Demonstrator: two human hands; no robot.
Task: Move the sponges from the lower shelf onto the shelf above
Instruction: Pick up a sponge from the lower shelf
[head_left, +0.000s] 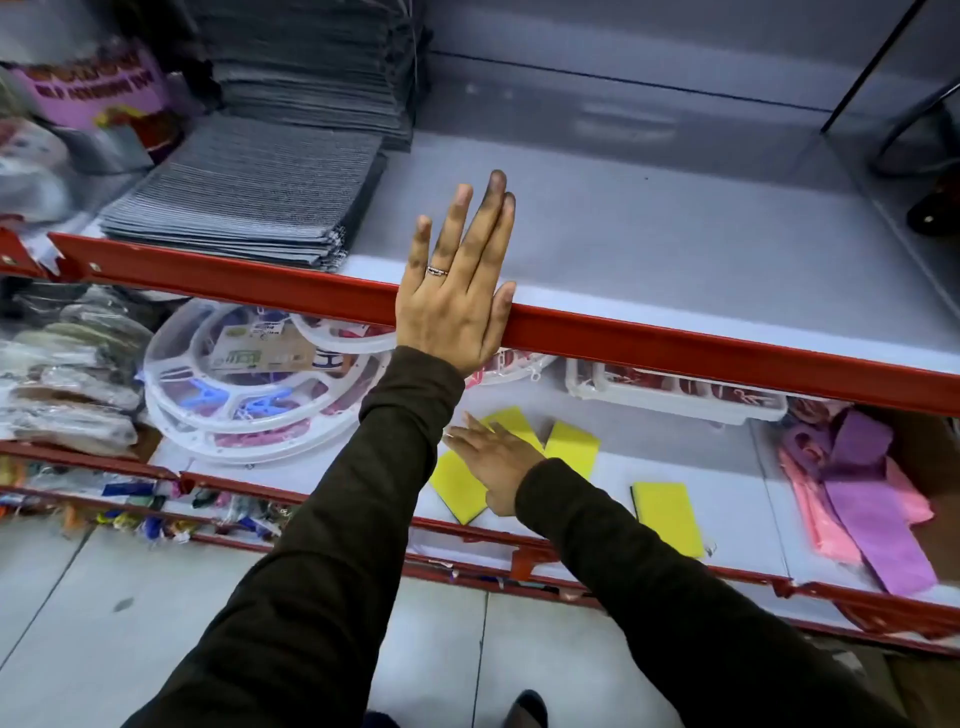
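Several yellow sponges with dark backing lie on the lower shelf (727, 499). One sponge (667, 517) lies apart at the right. Another sponge (457, 486) lies left of my right hand (493, 460), and two more sponges (571, 447) sit partly under it. My right hand lies flat, fingers spread, on this cluster. My left hand (460, 291) rests flat and open over the red front rail of the upper shelf (675, 249), fingers stretched onto its grey surface, holding nothing.
A stack of grey cloths (249, 197) fills the upper shelf's left side. On the lower shelf, white round peg hangers (249, 384) stand at the left, a white tray (675, 395) at the back, and pink and purple cloths (857, 499) at the right.
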